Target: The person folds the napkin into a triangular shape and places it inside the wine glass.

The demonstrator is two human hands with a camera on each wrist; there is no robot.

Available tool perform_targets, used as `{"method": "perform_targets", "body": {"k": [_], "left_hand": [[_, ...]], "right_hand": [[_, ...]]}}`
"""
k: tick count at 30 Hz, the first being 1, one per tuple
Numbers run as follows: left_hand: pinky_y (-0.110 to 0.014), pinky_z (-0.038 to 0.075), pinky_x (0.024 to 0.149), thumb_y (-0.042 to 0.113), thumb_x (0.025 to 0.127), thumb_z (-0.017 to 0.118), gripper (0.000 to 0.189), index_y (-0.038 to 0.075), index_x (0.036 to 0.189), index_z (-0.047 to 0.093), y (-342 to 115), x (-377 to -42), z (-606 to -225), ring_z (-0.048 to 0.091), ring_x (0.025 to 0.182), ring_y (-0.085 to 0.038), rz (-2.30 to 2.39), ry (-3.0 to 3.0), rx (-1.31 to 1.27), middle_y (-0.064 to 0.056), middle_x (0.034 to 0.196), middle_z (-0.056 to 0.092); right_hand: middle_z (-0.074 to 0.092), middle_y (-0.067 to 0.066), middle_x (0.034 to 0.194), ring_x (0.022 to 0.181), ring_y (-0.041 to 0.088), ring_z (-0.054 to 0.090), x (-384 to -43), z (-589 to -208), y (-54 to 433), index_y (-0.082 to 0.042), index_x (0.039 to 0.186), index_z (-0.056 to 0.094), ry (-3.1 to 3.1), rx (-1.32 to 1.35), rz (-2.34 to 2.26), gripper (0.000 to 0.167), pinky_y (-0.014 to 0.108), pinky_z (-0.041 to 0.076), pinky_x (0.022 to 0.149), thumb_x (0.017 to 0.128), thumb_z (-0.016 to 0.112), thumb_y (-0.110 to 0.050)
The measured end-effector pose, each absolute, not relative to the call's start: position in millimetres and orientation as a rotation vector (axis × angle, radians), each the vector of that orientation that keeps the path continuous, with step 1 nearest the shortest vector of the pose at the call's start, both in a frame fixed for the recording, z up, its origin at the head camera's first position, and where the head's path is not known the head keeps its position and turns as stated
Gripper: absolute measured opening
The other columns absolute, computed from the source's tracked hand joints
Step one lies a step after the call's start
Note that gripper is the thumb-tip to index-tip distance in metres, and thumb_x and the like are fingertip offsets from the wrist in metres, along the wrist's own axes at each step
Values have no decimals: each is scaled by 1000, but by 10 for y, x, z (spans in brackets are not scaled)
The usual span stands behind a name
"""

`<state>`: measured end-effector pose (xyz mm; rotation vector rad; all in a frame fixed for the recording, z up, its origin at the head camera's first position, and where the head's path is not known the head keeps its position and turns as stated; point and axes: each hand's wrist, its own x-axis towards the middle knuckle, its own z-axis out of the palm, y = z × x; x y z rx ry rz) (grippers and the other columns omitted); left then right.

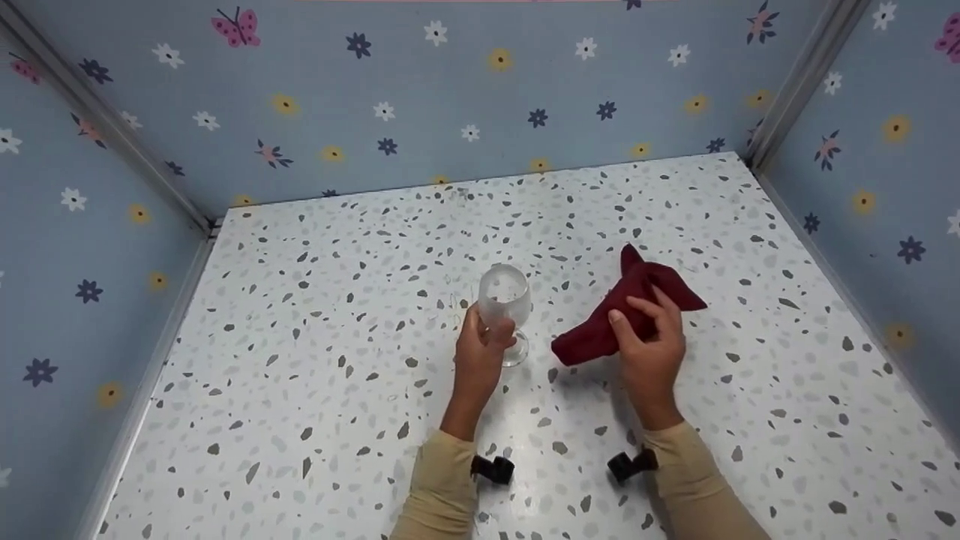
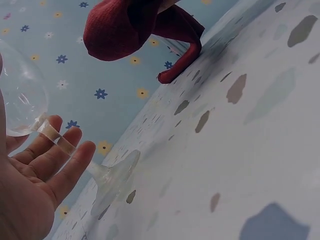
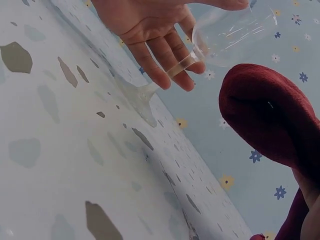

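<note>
The left hand [image 1: 478,356] held a glass [image 1: 504,291] upright, mouth up, stem vertical, at the table [image 1: 315,390]; the right hand [image 1: 654,356] gripped a red cloth [image 1: 596,328], its length slanting away rightward.

In the head view, the left hand [image 1: 481,349] partly hid the glass [image 1: 505,291]; the bottom edge cut off both sleeves [image 1: 442,484]. The left wrist view cropped the glass and the red cloth [image 2: 112,30], which covered much of the right hand [image 1: 654,341] in the right wrist view.
</note>
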<state>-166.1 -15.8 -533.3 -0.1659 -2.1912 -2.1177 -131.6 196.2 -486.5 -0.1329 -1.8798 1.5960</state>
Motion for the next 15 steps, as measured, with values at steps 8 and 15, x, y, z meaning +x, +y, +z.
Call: {"method": "perform_targets", "body": {"k": [8, 15], "left_hand": [[-35, 55, 89, 77, 84, 56, 94, 7, 145, 41, -166, -1675, -5331, 66, 109, -21, -2055, -2235, -186, -14, 129, 59], [-35, 56, 86, 77, 83, 58, 95, 5, 144, 41, -139, -1663, -5341, 67, 106, -23, -2034, -2253, -214, -16, 127, 60]], "right_hand": [[48, 20, 145, 139, 31, 38, -1329, -4809, 1953, 8, 110, 67, -1860, -120, 1584, 25, 35, 32, 113, 87, 73, 5], [49, 24, 142, 135, 32, 42, -1368, -4720, 1951, 10, 110, 68, -1786, -120, 1567, 25, 32, 38, 108, 86, 74, 6]]}}
